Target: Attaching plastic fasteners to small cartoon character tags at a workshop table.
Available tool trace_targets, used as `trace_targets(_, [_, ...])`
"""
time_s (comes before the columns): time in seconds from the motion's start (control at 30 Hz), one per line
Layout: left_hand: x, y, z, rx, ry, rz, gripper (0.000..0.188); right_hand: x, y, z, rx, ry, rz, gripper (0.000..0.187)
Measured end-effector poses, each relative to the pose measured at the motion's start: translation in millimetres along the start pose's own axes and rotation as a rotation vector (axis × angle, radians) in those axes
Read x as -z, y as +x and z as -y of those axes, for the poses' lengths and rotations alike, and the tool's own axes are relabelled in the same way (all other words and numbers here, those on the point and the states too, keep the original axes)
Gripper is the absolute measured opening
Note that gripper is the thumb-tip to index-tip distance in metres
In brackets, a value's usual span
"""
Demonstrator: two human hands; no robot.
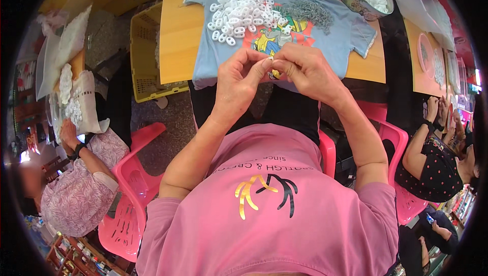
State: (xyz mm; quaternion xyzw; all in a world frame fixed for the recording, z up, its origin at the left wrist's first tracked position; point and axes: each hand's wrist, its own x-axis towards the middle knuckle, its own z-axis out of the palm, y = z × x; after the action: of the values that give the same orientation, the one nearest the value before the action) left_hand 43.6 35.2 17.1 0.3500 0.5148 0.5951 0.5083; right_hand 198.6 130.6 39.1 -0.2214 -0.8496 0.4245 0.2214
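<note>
My left hand [239, 77] and my right hand [309, 71] meet at the table's near edge, fingertips pinched together. A tiny pale bit shows between the thumbs; the fingers hide the rest, so its kind cannot be told. Just beyond my hands a light blue T-shirt [203, 57] with a colourful printed picture lies spread over the table. A heap of small white oval plastic pieces with two holes [239, 14] rests on the shirt. To the right of it lies a pile of thin grey pieces [312, 14], perhaps screws or pins.
A round patterned tin [356, 4] of white pieces stands at the far right of the wooden table [178, 37]. Left of the table is a yellow plastic crate [145, 57]. People work at tables on both sides, near pink chairs [134, 184].
</note>
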Motion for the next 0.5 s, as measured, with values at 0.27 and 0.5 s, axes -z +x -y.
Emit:
trace_targets(0.27, [8,3,0,0.153,-0.267,-0.012,0.015,18,8,9,0.118,-0.191,-0.066,0.008])
trace_targets(0.5, [7,0,-5,0.098,-0.178,-0.001,0.014,14,10,10,0.276,-0.46,-0.021,0.012])
